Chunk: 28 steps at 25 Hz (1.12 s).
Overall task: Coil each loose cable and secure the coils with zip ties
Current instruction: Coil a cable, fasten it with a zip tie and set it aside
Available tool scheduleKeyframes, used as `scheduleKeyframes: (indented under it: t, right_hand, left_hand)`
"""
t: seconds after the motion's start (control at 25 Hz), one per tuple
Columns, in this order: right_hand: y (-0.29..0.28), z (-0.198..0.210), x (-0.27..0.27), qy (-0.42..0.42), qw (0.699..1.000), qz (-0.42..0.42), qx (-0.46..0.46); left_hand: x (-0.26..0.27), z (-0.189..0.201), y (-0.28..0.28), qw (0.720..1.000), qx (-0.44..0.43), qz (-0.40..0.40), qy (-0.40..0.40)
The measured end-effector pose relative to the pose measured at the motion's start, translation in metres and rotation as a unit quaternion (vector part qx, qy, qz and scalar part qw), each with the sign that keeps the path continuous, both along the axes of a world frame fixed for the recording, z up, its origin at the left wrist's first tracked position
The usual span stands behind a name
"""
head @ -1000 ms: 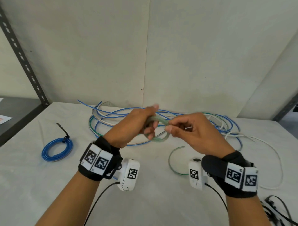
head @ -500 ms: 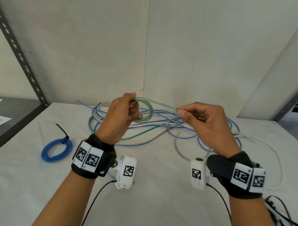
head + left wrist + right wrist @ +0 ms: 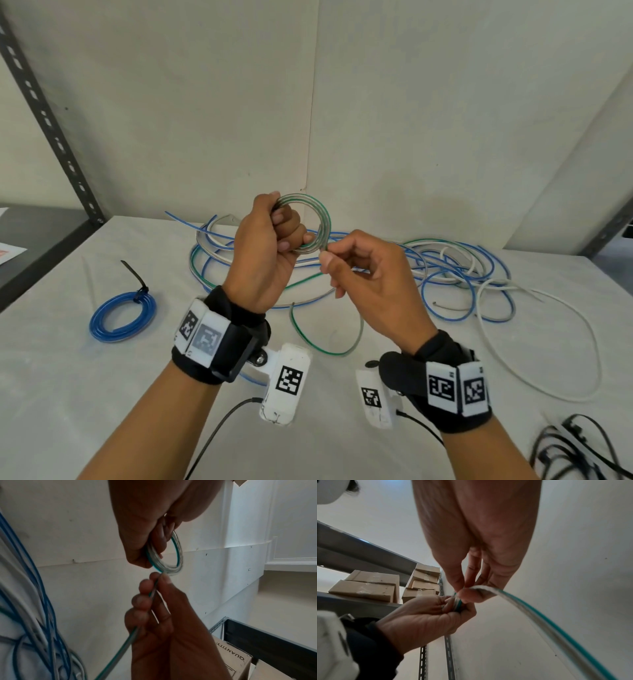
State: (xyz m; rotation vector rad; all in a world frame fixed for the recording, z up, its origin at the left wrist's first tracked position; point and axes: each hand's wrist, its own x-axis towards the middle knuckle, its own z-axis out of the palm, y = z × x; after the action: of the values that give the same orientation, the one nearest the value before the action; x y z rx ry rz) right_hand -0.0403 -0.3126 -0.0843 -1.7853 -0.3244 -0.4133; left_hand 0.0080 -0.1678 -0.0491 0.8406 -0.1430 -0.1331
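Both hands raised over table point(image 3: 102, 394), wall close behind. Left hand point(image 3: 263, 253) fist-grips green/clear coil point(image 3: 320, 219); right hand point(image 3: 370, 284), just below-right, pinches its loose tail point(image 3: 539, 616). Cable pile point(image 3: 445, 267) beneath.

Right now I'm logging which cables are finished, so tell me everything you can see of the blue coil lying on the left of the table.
The blue coil is glossy blue cable wound into several round loops, lying flat on the white table. A black zip tie cinches it at its far edge, its long tail sticking up and away. Neither hand touches it; it lies apart from the loose cable tangle.
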Motion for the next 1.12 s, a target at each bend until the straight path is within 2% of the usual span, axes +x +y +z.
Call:
scheduleKeyframes:
  t: [0.32,0.52,0.76,0.88,0.96,1.04,1.08,1.12]
  right_hand:
    - [0.008,-0.001,-0.002,-0.037,0.992,-0.064,0.102]
    - [0.016,-0.006,0.000,-0.016,0.986,-0.048,0.160]
    - [0.017,-0.003,-0.002,-0.013,0.986,-0.062,0.153]
    - [0.010,0.003,-0.003,-0.029,0.989,-0.068,0.127]
    - [-0.002,0.010,-0.003,-0.027,0.992,-0.058,0.111]
    - [-0.018,0.016,-0.006,-0.011,0.999,-0.026,0.047]
    - [-0.025,0.018,-0.007,-0.002,1.000,-0.010,-0.007]
    - [-0.031,0.019,-0.009,0.008,0.998,0.000,-0.066]
  left_hand:
    - [-0.012,-0.005,-0.019,0.996,-0.081,0.028,0.018]
    - [-0.013,-0.006,-0.020,0.994,-0.099,0.034,0.019]
    - [-0.020,-0.010,-0.025,0.995,-0.085,0.042,0.008]
    - [-0.020,-0.006,-0.022,0.997,-0.072,0.004,-0.002]
    - [-0.016,-0.001,-0.013,0.998,-0.017,-0.061,-0.006]
    - [-0.008,0.002,0.000,0.985,0.121,-0.117,-0.029]
    - [-0.004,0.001,0.006,0.966,0.221,-0.122,-0.056]
    - [-0.002,-0.002,0.011,0.933,0.327,-0.116,-0.095]
